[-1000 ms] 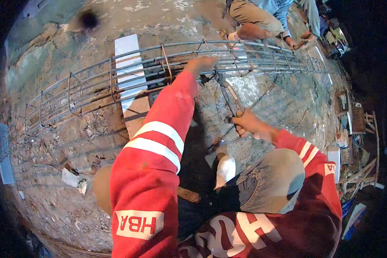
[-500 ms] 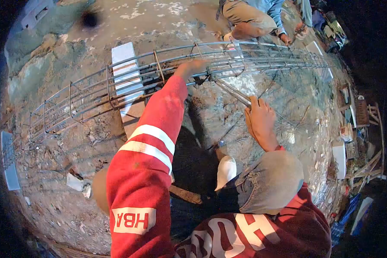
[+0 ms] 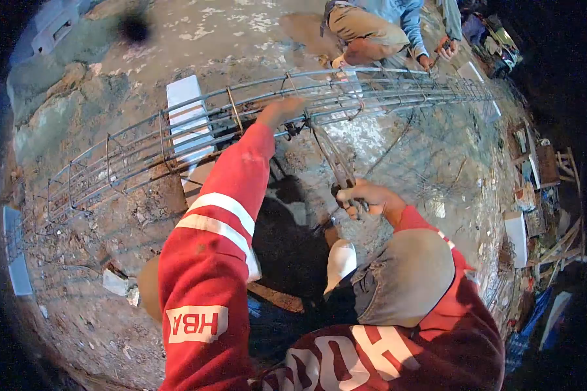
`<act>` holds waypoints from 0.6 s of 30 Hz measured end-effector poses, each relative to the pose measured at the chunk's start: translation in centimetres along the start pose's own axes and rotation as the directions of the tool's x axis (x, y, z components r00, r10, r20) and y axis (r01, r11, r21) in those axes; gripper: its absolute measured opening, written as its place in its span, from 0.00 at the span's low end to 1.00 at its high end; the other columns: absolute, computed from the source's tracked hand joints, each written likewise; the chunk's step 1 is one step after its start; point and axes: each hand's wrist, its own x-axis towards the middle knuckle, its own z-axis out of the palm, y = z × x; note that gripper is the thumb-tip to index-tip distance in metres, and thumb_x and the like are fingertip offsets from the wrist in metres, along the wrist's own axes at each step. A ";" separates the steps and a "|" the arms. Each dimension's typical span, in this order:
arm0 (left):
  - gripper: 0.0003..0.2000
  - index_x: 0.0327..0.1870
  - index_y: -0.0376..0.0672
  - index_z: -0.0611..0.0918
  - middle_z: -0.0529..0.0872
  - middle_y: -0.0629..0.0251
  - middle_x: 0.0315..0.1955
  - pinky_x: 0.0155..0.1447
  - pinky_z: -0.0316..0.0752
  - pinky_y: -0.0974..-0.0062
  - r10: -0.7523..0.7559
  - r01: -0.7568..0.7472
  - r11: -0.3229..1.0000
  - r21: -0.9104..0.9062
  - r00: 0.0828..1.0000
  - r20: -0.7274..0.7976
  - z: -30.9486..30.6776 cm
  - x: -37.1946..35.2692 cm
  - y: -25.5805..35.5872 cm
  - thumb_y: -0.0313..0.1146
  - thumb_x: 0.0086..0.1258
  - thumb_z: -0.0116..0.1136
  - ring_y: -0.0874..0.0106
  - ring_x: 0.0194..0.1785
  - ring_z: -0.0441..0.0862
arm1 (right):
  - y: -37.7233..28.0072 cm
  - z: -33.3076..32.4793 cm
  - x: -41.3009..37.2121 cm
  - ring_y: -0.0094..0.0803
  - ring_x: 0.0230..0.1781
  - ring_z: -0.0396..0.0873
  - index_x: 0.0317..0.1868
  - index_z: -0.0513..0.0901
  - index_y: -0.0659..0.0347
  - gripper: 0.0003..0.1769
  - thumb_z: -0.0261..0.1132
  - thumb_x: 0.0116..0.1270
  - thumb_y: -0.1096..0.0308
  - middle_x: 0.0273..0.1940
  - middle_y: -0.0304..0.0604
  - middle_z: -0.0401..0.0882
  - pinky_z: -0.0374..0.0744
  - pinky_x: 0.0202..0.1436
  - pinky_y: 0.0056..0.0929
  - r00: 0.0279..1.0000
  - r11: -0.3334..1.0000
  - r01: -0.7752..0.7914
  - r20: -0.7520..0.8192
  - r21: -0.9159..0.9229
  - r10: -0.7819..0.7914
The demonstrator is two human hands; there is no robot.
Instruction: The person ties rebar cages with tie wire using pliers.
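Observation:
A long rebar cage (image 3: 134,153) of thin steel bars and square stirrups stretches across the view. My left hand (image 3: 282,112) reaches onto its near bars; the fingers are blurred and their grip does not show. My right hand (image 3: 366,199) is closed around the handles of long metal pincers (image 3: 332,156). The jaws of the pincers meet the cage at a bar and stirrup crossing, just right of my left hand. Some dark wire or small parts hang there, too small to make out.
White blocks (image 3: 188,94) support the cage, with another block (image 3: 471,73) under its right part. A co-worker (image 3: 368,29) crouches beyond the cage, hands near its far bars. Planks and debris (image 3: 548,169) lie along the right edge. A pale chunk (image 3: 115,283) lies on the rough ground.
My right hand has moved down and left and turned, swinging the pincers' handles steeper. My left hand has shifted slightly left and down. The co-worker's farther hand has come nearer the cage.

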 end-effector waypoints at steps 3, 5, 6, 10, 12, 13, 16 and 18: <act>0.33 0.63 0.37 0.73 0.68 0.47 0.66 0.71 0.59 0.60 -0.190 0.189 0.982 0.032 0.981 0.040 -4.9 -8.2 8.3 0.57 0.72 0.33 0.52 0.69 0.65 | 1.2 -0.2 0.6 0.40 0.24 0.80 0.41 0.74 0.59 0.20 0.69 0.58 0.54 0.28 0.44 0.78 0.78 0.28 0.40 0.876 0.769 0.054 -0.339 -0.637 -0.342; 0.33 0.63 0.38 0.74 0.67 0.46 0.66 0.71 0.59 0.59 -0.256 0.251 0.962 0.112 0.966 0.034 -4.6 -8.2 8.1 0.59 0.72 0.34 0.52 0.70 0.65 | -0.1 2.3 -1.5 0.56 0.32 0.81 0.44 0.74 0.63 0.21 0.68 0.56 0.58 0.32 0.54 0.81 0.76 0.38 0.56 0.441 0.324 -0.276 -0.418 -0.905 -0.794; 0.34 0.62 0.39 0.75 0.69 0.46 0.64 0.69 0.61 0.57 -0.262 0.266 0.947 0.180 0.964 -0.046 -4.7 -8.4 8.2 0.61 0.71 0.35 0.51 0.68 0.67 | -0.2 2.2 -1.4 0.56 0.32 0.81 0.44 0.74 0.63 0.21 0.68 0.56 0.58 0.32 0.54 0.81 0.76 0.38 0.56 0.439 0.334 -0.262 -0.420 -0.905 -0.794; 0.36 0.55 0.35 0.79 0.78 0.41 0.55 0.61 0.70 0.54 -0.318 0.365 0.883 0.293 0.927 -0.196 -6.2 -12.2 12.9 0.63 0.68 0.41 0.46 0.60 0.75 | 0.2 0.1 -0.4 0.53 0.27 0.80 0.40 0.75 0.64 0.18 0.62 0.65 0.56 0.24 0.49 0.78 0.77 0.30 0.50 0.468 0.240 -0.231 -0.324 -0.943 -0.822; 0.35 0.53 0.36 0.80 0.79 0.43 0.53 0.60 0.71 0.54 -0.326 0.380 0.868 0.321 0.922 -0.210 -6.2 -12.7 13.5 0.63 0.68 0.41 0.46 0.58 0.76 | 0.4 -0.8 0.2 0.49 0.24 0.80 0.39 0.76 0.65 0.19 0.61 0.67 0.54 0.21 0.45 0.76 0.77 0.26 0.45 0.634 0.308 -0.133 -0.320 -0.942 -0.704; 0.33 0.51 0.37 0.81 0.81 0.45 0.51 0.59 0.72 0.54 -0.322 0.384 0.856 0.346 0.920 -0.224 -6.5 -12.8 13.7 0.63 0.68 0.41 0.47 0.56 0.78 | 0.3 -1.1 0.7 0.40 0.22 0.77 0.37 0.76 0.64 0.21 0.60 0.68 0.51 0.19 0.40 0.72 0.74 0.23 0.37 0.808 0.689 0.016 -0.397 -0.724 -0.436; 0.32 0.47 0.35 0.82 0.83 0.40 0.44 0.55 0.75 0.52 -0.249 0.435 0.840 0.326 0.841 -0.480 -5.8 -12.8 13.1 0.61 0.69 0.44 0.46 0.52 0.80 | 1.1 -2.6 1.0 0.19 0.19 0.67 0.36 0.75 0.61 0.23 0.61 0.68 0.46 0.20 0.31 0.69 0.67 0.20 0.22 0.979 0.982 -0.087 0.194 0.165 0.054; 0.29 0.42 0.32 0.82 0.82 0.35 0.39 0.50 0.76 0.51 -0.175 0.387 0.863 0.324 0.831 -0.528 -7.2 -13.1 11.7 0.58 0.66 0.51 0.43 0.47 0.81 | 4.6 -2.8 3.5 0.19 0.19 0.66 0.36 0.73 0.59 0.21 0.63 0.67 0.47 0.23 0.34 0.73 0.66 0.21 0.21 0.809 0.723 -0.339 0.578 0.602 -0.102</act>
